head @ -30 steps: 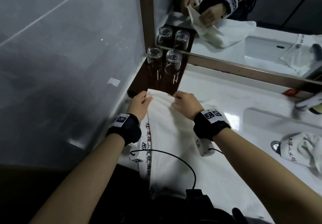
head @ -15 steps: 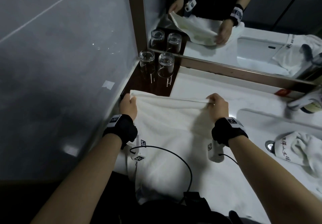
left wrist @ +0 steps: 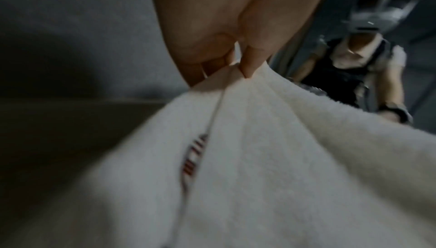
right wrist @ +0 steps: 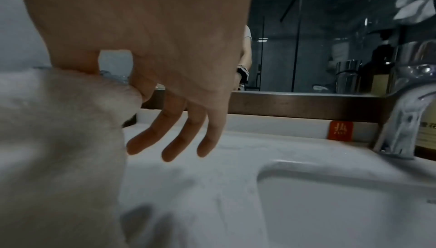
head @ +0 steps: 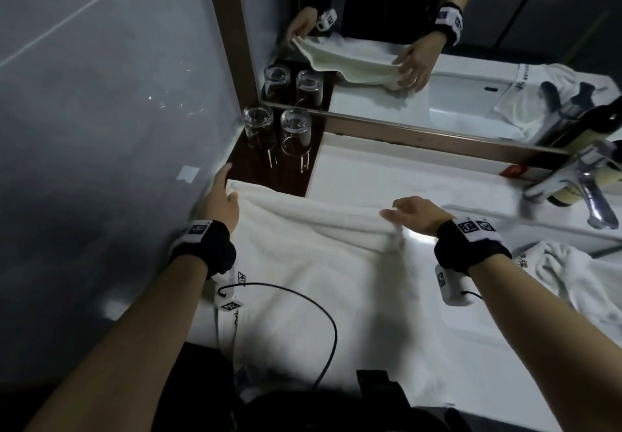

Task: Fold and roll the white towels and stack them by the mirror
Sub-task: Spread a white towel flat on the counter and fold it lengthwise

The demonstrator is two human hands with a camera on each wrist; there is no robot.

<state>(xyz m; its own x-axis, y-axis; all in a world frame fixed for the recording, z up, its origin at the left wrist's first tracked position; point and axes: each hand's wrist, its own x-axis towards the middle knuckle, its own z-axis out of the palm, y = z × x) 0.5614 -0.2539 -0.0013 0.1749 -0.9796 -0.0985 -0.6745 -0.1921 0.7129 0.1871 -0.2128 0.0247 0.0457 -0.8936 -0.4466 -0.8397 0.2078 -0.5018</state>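
A white towel lies spread over the white counter, its near end hanging over the front edge. My left hand pinches the far left corner beside the grey wall; in the left wrist view thumb and finger nip the towel's hem. My right hand holds the far right corner just above the counter. The right wrist view shows thumb and forefinger pinching the towel while the other fingers point down, loose. The far edge runs nearly taut between both hands.
Two upturned glasses stand on a dark tray in the corner under the mirror. A second crumpled white towel lies by the sink. A chrome faucet and a brown bottle stand at the right.
My hands went from close together at the towel's far end to wide apart. The right hand travelled right, and the bunched edge opened into a broad flat span.
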